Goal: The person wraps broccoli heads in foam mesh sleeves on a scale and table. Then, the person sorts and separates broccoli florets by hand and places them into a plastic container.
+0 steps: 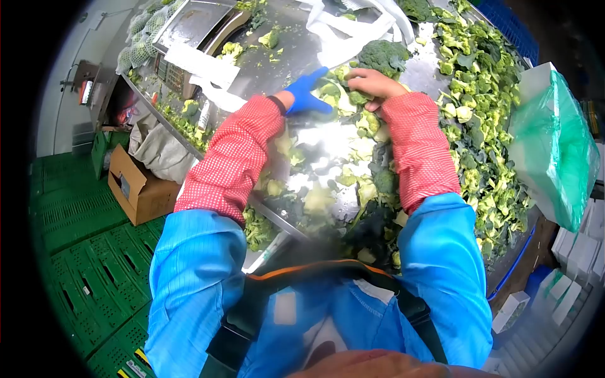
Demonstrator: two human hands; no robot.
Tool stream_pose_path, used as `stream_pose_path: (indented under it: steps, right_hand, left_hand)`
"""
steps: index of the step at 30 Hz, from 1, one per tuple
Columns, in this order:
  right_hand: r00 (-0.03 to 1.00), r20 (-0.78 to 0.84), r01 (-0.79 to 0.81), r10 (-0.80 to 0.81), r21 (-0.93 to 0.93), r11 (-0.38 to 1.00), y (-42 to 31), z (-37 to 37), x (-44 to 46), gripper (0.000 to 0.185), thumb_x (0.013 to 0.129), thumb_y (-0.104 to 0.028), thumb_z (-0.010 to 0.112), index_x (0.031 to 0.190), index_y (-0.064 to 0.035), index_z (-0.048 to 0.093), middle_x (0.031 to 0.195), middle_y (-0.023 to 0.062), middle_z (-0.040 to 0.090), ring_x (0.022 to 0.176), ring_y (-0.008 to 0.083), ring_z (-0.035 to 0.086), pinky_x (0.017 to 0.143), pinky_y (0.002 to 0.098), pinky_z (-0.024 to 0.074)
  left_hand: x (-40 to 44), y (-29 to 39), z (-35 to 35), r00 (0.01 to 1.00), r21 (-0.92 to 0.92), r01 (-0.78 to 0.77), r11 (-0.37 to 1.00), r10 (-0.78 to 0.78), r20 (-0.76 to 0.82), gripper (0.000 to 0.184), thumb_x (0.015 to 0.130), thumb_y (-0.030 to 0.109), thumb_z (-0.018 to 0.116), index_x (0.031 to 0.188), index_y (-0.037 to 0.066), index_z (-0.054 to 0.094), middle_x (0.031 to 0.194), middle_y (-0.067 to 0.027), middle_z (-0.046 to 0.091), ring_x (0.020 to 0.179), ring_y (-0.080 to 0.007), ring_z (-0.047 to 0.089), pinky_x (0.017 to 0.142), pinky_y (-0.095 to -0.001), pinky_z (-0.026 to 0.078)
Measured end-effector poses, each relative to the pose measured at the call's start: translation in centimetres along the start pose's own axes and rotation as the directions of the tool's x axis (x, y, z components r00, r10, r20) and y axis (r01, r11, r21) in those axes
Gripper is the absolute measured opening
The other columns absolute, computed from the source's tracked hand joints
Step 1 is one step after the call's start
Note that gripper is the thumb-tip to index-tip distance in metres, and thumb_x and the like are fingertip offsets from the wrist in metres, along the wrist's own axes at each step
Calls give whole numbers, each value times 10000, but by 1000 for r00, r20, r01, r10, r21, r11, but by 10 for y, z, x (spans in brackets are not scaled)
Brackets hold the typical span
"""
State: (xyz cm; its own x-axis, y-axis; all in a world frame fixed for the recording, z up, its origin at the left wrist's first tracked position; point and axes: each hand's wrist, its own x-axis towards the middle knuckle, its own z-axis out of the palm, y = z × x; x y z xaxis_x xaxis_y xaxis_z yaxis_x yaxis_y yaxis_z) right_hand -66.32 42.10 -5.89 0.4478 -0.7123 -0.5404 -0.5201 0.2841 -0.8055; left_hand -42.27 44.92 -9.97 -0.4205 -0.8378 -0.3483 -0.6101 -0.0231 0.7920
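My left hand [307, 92], in a blue glove, has its thumb and fingers spread at the left side of a broccoli piece [343, 97] with a pale stalk. On the right of that piece is my right hand [373, 85], bare, with curled fingers touching green florets; what lies under its fingertips is partly hidden. A large dark green broccoli head [384, 57] sits just beyond my right hand. Loose broccoli pieces [362, 151] lie on the shiny metal table [252, 66] below my hands.
Many broccoli pieces [479, 120] are heaped along the right side. A scale [195, 25] and netted bags [140, 41] stand at the back left. White wrap [353, 38] lies at the back. A green-lined box [554, 138] is at the right, a cardboard box [135, 189] at the left.
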Motion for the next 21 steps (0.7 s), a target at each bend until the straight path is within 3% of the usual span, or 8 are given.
stream_pose_path:
  steps: [3, 7, 8, 11, 13, 15, 17, 21]
  right_hand:
    - [998, 6, -54, 55, 272, 961, -2, 7, -24, 413, 820, -214, 543, 1225, -141, 570, 806, 5, 565, 556, 122, 563, 495, 250, 543]
    - [970, -194, 172, -146, 127, 977, -25, 31, -68, 392, 813, -209, 552, 1192, -122, 605, 825, -3, 555, 650, 94, 542, 562, 265, 530]
    - [946, -235, 247, -223, 78, 966, -34, 44, -82, 407, 800, -198, 556, 1193, -104, 605, 859, 3, 570, 644, 84, 541, 533, 260, 504]
    - [566, -366, 544, -738, -507, 669, -49, 111, -113, 397, 780, -167, 561, 1164, -90, 622, 977, 102, 623, 853, 207, 602, 780, 333, 508]
    - [702, -300, 565, -646, -318, 761, -73, 171, -147, 428, 785, -195, 562, 1198, -88, 600, 1026, 149, 612, 984, 262, 588, 884, 351, 464]
    - [647, -278, 707, -710, -130, 695, -64, 242, -147, 498, 791, -346, 615, 1233, -123, 556, 924, 174, 521, 845, 344, 581, 749, 444, 481]
    - [736, -33, 658, -677, -200, 726, -64, 285, -163, 508, 813, -376, 622, 1244, -128, 517, 960, 188, 506, 790, 343, 596, 692, 440, 498]
    - [791, -96, 483, -605, -509, 712, -50, 273, -174, 604, 807, -386, 659, 1314, -120, 466, 1011, 197, 491, 791, 342, 584, 685, 427, 500]
  left_hand:
    - [-39, 57, 2, 997, -464, 66, 883, -36, 74, 936, 742, 292, 778, 1495, 194, 229, 1475, -158, 334, 1324, -301, 360, 1058, -404, 355]
    - [-77, 64, 5, 984, -479, -174, 860, 167, -58, 876, 775, 223, 749, 1492, 196, 248, 1455, -113, 360, 1319, -247, 347, 1017, -370, 398]
    - [-96, 70, 0, 967, -445, -256, 858, 233, -106, 880, 761, 173, 758, 1481, 104, 257, 1471, -112, 355, 1328, -225, 352, 1075, -359, 328]
    - [-176, 66, -20, 913, -273, -408, 871, 380, -151, 930, 719, 195, 783, 1480, 85, 260, 1492, -95, 328, 1354, -199, 320, 1120, -349, 261]
    - [-244, 53, -31, 940, -345, -342, 874, 314, -135, 958, 696, 193, 792, 1482, 78, 256, 1495, -96, 324, 1368, -202, 303, 1128, -352, 246]
    - [-311, 36, -40, 985, -395, -170, 903, 144, -97, 986, 675, 184, 797, 1486, 79, 245, 1499, -98, 318, 1382, -215, 288, 1129, -355, 243]
    - [-366, -13, -40, 987, -476, 127, 871, -161, -31, 946, 687, 218, 803, 1470, 78, 290, 1482, -106, 342, 1375, -224, 303, 1123, -358, 250]
    - [-418, -137, -26, 827, 233, 547, 804, -476, -299, 665, 756, 245, 785, 1329, 58, 504, 1309, -84, 538, 1201, -234, 506, 1018, -358, 388]
